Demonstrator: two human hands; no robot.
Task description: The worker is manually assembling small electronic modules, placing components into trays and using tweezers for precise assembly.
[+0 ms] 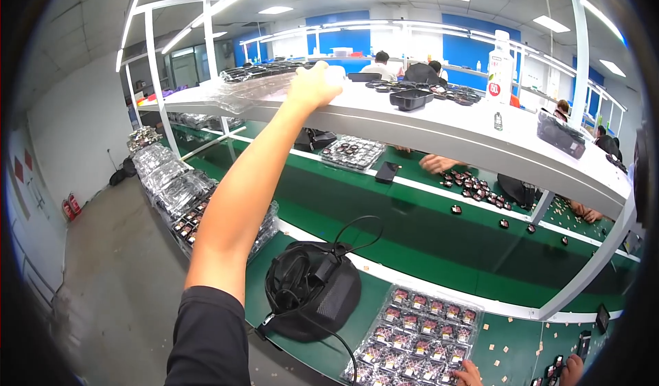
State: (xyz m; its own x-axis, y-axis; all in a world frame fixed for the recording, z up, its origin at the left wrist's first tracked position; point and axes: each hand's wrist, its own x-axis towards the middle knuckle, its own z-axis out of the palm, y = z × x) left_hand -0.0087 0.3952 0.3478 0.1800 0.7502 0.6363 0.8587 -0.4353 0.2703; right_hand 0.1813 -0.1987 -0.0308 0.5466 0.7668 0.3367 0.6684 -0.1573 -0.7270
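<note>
Lying at nine o'clock, just beside the left hand (317,87), the plastic (250,92) stretched roughly eight to two on the shelf (357,99); the hand was curled, but I could not tell whether it gripped anything; the filled tray (445,301) lay well apart at five o'clock, nearer another hand (468,374), owner unclear.

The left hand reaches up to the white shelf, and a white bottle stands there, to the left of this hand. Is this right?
Only the side is wrong: in the head view, the white bottle stands on the shelf, right of the left hand.
</note>
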